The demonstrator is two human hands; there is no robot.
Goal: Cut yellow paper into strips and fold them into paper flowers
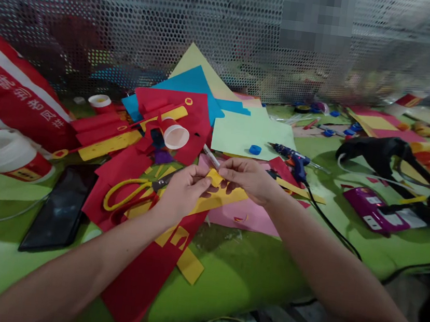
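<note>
Both hands meet over the middle of the green table. My left hand (185, 191) is closed, pinching a small yellow paper piece (216, 177) between thumb and fingers. From the other side my right hand (246, 178) is closed on the same piece, its thumb on the upper edge. A white pen (211, 156) lies just beyond the fingers; whether the right hand touches it I cannot tell. Under the hands are a yellow paper strip (230, 197) and pink paper (247, 220). Yellow-handled scissors (126, 194) lie left of my left hand, their blades partly hidden.
A blue glue gun (296, 166) with a black cable lies to the right, near a purple power strip (375, 209). A phone (62, 210) and stacked paper cups (8, 154) are at left. Red paper (153, 284) reaches the front edge. Behind stands a perforated metal screen (139, 10).
</note>
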